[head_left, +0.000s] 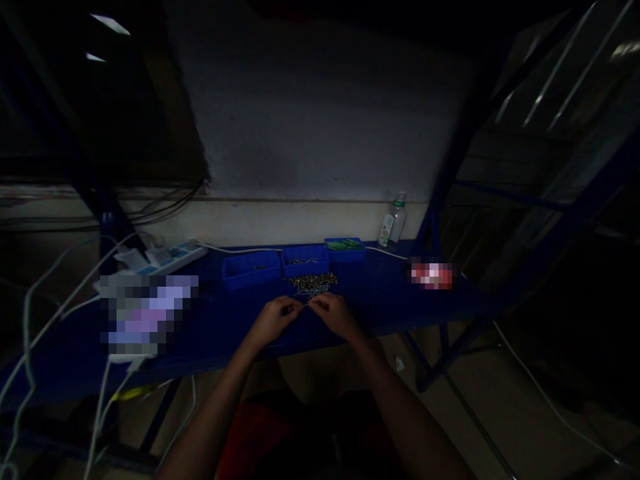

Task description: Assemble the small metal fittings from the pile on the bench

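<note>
My left hand (pixel 276 318) and my right hand (pixel 332 312) meet close together over the front part of the blue table. Both are pinched on a thin, light-coloured rod-like piece (pixel 306 305) that spans the small gap between the fingertips. It is too small and dark to name more exactly. Just beyond my fingers lies a loose heap of thin silvery pieces (pixel 314 289). Behind that heap is a pile of small brass-coloured parts (pixel 320 279). Their exact kind does not show.
Three blue bins stand at the back: a left bin (pixel 235 270), a middle bin (pixel 293 271) and a right bin (pixel 345 254) with green pieces. A bottle (pixel 394 223) stands by the wall. On the left are a power strip (pixel 175 259) and white cables (pixel 30 347). Blurred-out items lie at both sides.
</note>
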Demonstrator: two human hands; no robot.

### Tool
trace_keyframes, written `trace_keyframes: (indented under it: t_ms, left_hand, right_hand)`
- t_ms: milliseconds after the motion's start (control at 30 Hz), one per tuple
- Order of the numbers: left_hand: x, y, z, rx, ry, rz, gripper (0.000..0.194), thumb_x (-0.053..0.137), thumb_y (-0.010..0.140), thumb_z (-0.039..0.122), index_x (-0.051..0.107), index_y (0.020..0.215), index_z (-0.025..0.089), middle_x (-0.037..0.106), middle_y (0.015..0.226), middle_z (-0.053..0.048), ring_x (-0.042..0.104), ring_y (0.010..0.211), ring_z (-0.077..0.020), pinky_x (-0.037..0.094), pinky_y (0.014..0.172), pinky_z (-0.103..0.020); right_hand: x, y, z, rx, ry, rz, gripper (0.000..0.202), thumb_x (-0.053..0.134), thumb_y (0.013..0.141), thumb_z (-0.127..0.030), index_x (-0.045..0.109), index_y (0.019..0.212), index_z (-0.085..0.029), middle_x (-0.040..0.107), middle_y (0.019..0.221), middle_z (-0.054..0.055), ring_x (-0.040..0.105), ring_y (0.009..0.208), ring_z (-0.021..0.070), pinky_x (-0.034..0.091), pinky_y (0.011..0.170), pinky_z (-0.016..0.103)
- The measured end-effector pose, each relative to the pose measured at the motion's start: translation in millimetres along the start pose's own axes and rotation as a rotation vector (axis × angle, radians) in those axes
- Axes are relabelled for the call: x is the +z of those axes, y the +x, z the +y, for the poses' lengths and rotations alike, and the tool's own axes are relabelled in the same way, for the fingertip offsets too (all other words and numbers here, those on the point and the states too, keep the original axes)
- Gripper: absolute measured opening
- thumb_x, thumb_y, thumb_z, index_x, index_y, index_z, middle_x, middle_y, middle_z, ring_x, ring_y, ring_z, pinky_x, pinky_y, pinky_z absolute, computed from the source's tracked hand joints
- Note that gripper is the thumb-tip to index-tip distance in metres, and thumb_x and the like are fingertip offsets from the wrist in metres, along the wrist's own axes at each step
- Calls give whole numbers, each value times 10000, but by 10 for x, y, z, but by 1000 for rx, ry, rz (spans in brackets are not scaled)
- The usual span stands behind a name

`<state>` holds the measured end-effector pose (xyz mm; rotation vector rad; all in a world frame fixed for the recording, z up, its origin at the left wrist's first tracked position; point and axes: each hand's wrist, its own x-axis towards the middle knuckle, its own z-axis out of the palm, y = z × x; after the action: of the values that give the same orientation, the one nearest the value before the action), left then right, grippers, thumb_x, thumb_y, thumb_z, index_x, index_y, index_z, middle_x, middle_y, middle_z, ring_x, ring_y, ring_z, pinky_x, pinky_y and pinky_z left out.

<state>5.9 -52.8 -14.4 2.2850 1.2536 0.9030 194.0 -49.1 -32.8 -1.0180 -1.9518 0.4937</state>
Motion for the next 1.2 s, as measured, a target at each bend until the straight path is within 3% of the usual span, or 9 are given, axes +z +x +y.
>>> trace_keyframes:
  t_ms: [167, 300, 433, 667, 800, 1067, 1200]
  left_hand:
    - [3, 14, 13, 65, 60, -83, 163, 525, 768, 257, 665, 827, 200, 657, 851, -38, 562, 819, -188, 413, 761, -290]
    - [-14, 15, 22, 34, -17, -38, 191, 515, 784, 296, 667, 836, 192, 654, 860, -43, 569, 813, -181, 422, 758, -286]
    - [-29, 3, 49, -7, -95, 42, 262, 506, 800, 374, 663, 868, 175, 642, 855, -54, 570, 804, -176, 435, 750, -283]
    - [-35, -16, 100, 68, -139, -21, 248, 523, 797, 362, 675, 866, 178, 642, 850, -47, 573, 801, -164, 435, 736, -261]
    - [-24, -17, 60, -19, -107, 40, 229, 492, 795, 302, 648, 893, 165, 649, 836, -39, 577, 755, -158, 438, 700, -254]
    - [6, 12, 73, -28, 45, -16, 166, 502, 722, 221, 645, 795, 182, 650, 767, -21, 578, 729, -166, 429, 678, -248]
    - [-11, 30, 46, -88, 11, 35, 180, 484, 734, 245, 632, 808, 173, 640, 716, -5, 586, 656, -150, 426, 616, -234]
  right_hand:
    - [-3, -16, -32, 8, -27, -22, 113, 519, 799, -209, 630, 808, -189, 602, 751, -1, 534, 678, 103, 396, 652, 201]
    - [19, -9, 1, 27, -17, 1, 96, 526, 767, -191, 620, 783, -184, 589, 717, -10, 510, 639, 98, 386, 616, 197]
    - [41, 9, 36, 51, -12, -78, 93, 532, 752, -170, 616, 785, -187, 587, 722, -17, 506, 622, 91, 378, 595, 190]
    - [19, 3, -22, -52, -134, -174, 77, 531, 806, -217, 600, 781, -192, 580, 746, -6, 519, 670, 101, 366, 623, 197]
    - [7, -3, -30, 8, -56, -104, 124, 468, 852, -221, 589, 851, -197, 614, 819, 4, 557, 750, 111, 394, 685, 205]
    - [0, 9, -15, 47, 36, -30, 149, 460, 849, -246, 601, 859, -197, 641, 832, 9, 587, 770, 119, 422, 702, 214]
    - [4, 28, 51, 189, -61, 160, 153, 442, 840, -239, 587, 861, -194, 629, 780, 19, 579, 712, 133, 412, 658, 224]
